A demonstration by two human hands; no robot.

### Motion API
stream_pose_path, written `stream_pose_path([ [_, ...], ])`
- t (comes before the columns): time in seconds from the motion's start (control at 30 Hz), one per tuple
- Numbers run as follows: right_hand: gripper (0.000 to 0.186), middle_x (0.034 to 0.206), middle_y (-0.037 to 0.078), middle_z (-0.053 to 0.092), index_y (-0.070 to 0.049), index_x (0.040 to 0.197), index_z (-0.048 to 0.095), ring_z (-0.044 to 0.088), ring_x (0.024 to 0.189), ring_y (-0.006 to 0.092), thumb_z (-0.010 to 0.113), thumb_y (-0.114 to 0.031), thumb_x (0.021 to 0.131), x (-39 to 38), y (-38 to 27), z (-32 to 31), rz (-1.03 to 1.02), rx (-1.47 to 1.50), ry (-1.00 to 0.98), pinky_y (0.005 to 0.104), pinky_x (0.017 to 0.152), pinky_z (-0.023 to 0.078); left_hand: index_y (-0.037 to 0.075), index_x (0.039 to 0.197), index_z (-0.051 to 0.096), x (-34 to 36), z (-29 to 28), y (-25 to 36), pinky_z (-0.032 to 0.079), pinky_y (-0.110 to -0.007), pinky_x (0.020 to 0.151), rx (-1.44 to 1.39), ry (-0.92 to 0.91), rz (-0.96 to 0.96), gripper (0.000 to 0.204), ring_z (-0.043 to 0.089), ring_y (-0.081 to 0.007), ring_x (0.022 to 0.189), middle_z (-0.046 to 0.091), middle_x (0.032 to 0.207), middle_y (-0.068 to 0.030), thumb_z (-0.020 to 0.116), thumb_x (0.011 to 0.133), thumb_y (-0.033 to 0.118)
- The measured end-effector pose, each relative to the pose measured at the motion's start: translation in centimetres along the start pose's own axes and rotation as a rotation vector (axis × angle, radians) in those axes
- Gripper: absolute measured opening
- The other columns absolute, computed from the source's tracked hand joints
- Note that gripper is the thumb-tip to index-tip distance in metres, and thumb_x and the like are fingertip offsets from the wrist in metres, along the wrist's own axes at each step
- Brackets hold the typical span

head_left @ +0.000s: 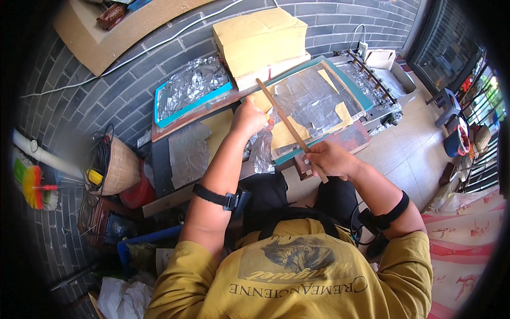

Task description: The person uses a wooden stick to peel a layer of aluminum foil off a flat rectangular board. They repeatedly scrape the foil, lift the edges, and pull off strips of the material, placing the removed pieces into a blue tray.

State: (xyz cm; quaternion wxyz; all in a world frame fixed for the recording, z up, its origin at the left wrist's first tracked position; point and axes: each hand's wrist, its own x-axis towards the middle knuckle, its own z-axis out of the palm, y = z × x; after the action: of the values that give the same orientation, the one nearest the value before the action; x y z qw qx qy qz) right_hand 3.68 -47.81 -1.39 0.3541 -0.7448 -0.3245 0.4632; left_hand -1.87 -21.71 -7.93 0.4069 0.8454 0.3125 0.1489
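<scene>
My right hand [332,159] is closed round the near end of a long flat wooden stick [287,121]. The stick slants up and left over a stack of yellow paper with a silver foil sheet [308,98] on it, all lying on a teal board [348,85]. My left hand [248,118] is closed at the left edge of this stack, next to the stick's far part; a bit of yellow shows at its thumb, but what it grips is hidden. Crumpled foil [263,151] hangs beside the stack, just right of my left forearm.
A thick block of yellow paper [260,40] stands behind. Left of it lies a blue tray [158,114] of crumpled foil. Another foil sheet [188,154] lies at the left. A metal frame device [372,80] stands right, a wicker basket [121,167] left.
</scene>
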Motion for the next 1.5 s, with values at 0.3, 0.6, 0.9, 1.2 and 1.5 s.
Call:
stream_pose_path([
  [0.3, 0.027, 0.059, 0.001, 0.059, -0.002, 0.077, 0.060, 0.050, 0.048, 0.0090, 0.048, -0.020, 0.093, -0.1, 0.1, 0.0, -0.014, -0.015, 0.016, 0.0257, 0.044, 0.039, -0.007, 0.129, 0.037, -1.2, -0.4, 2.4, 0.051, -0.031, 0.066, 0.124, 0.054, 0.076, 0.065, 0.064, -0.0193, 0.077, 0.066, 0.084, -0.0109, 0.067, 0.072, 0.003],
  [0.6, 0.027, 0.058, 0.001, 0.059, -0.004, 0.080, 0.061, 0.046, 0.036, 0.0127, 0.049, -0.024, 0.092, -0.8, -1.3, -0.1, 0.049, -0.072, 0.036, 0.0295, 0.030, 0.033, -0.006, 0.129, 0.038, -2.3, -0.6, 4.4, 0.051, -0.033, 0.071, 0.133, 0.066, 0.111, 0.065, 0.064, -0.0215, 0.080, 0.066, 0.087, -0.0128, 0.067, 0.073, 0.006],
  [0.9, 0.026, 0.059, 0.001, 0.059, -0.003, 0.080, 0.061, 0.048, 0.040, 0.0113, 0.049, -0.023, 0.092, -0.2, 0.2, -0.3, -0.022, -0.014, 0.026, 0.0279, 0.034, 0.035, -0.001, 0.126, 0.043, -4.1, -1.9, 5.5, 0.047, -0.039, 0.085, 0.199, 0.213, 0.030, 0.060, 0.061, -0.0310, 0.097, 0.064, 0.100, -0.0135, 0.068, 0.075, 0.019],
  [1.2, 0.017, 0.061, 0.004, 0.058, 0.000, 0.079, 0.052, 0.047, 0.037, 0.0087, 0.051, -0.010, 0.093, -2.5, 0.0, -0.1, -0.120, 0.080, 0.008, 0.0223, 0.034, 0.035, 0.009, 0.130, 0.046, -12.1, -5.8, 2.2, 0.046, -0.032, 0.076, 0.173, 0.049, 0.682, 0.064, 0.054, -0.0204, 0.082, 0.061, 0.090, -0.0037, 0.069, 0.071, 0.001],
  [1.5, 0.019, 0.062, 0.005, 0.059, 0.002, 0.080, 0.054, 0.047, 0.037, 0.0088, 0.050, -0.011, 0.093, -1.9, -0.1, -0.3, -0.132, 0.052, 0.034, 0.0220, 0.034, 0.035, 0.005, 0.106, 0.062, -16.8, -4.5, -0.7, 0.044, -0.038, 0.091, 0.519, -0.011, 0.832, 0.039, 0.052, -0.0287, 0.106, 0.056, 0.112, -0.0074, 0.073, 0.068, 0.010],
])
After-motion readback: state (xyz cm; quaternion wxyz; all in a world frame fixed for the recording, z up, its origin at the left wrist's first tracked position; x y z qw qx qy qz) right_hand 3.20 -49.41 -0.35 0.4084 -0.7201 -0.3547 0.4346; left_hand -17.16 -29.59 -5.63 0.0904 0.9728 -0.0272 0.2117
